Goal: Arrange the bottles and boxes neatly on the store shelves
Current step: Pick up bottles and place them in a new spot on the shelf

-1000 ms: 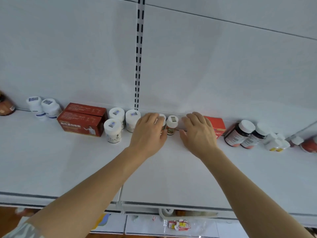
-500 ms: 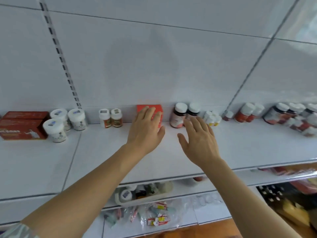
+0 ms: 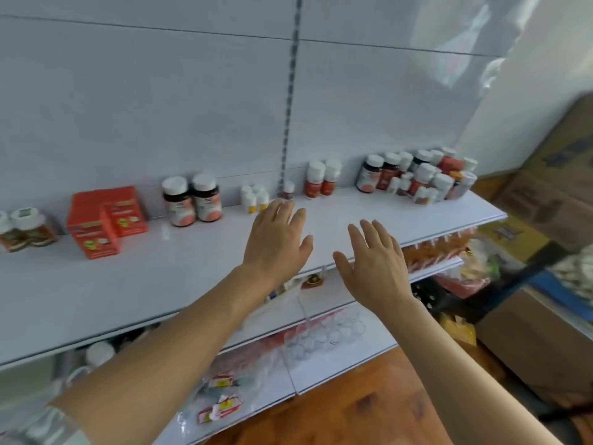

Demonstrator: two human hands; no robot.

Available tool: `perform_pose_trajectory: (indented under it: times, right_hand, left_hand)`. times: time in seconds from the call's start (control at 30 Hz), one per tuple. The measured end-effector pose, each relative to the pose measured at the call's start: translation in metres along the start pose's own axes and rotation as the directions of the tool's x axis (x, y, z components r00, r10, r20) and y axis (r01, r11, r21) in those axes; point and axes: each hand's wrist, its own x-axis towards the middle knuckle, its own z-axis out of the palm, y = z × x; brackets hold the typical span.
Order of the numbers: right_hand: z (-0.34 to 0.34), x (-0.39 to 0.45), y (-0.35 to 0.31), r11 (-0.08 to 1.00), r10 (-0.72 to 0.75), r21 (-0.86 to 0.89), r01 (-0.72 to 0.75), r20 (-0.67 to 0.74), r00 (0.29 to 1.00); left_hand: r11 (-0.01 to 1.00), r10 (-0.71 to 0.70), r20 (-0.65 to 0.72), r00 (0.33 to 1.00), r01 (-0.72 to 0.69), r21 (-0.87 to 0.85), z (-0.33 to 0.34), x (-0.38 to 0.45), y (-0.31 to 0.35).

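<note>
Reaching out over the white shelf [image 3: 160,277], both my hands are empty with fingers straight and slightly spread. My left hand [image 3: 276,242] sits at frame centre, fingertips near the small yellow-labelled bottles [image 3: 255,199]; whether they touch I cannot tell. My right hand [image 3: 373,261] hangs just right of it, over the shelf's front edge, holding nothing. Left of centre stand two red boxes [image 3: 106,220], one in front of the other, and beside them two dark bottles [image 3: 192,200] with white caps. Two small jars [image 3: 25,229] stand at the far left edge. Two red bottles [image 3: 321,181] stand right of centre, and a crowded cluster of bottles [image 3: 417,178] fills the shelf's right end, blurred.
</note>
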Motion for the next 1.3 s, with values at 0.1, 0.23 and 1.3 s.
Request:
perform_pose_trajectory:
  times: [0.1,0.23,1.3]
  right_hand:
    - [0.002,0.0,0.05,0.997,0.069,-0.025,-0.068,0.03,0.997]
    - [0.001,0.013,0.115,0.989,0.142,-0.04,-0.14,0.041,0.989]
    - [0.131,0.26,0.425,0.966,-0.193,0.209,0.15,0.202,0.96]
  left_hand:
    - [0.998,0.059,0.021,0.998,-0.059,-0.017,0.023,0.03,0.041]
    - [0.991,0.123,0.032,0.992,-0.121,-0.049,0.058,0.081,0.094]
    - [0.979,-0.15,0.224,0.963,0.175,-0.099,0.279,0.344,0.271]
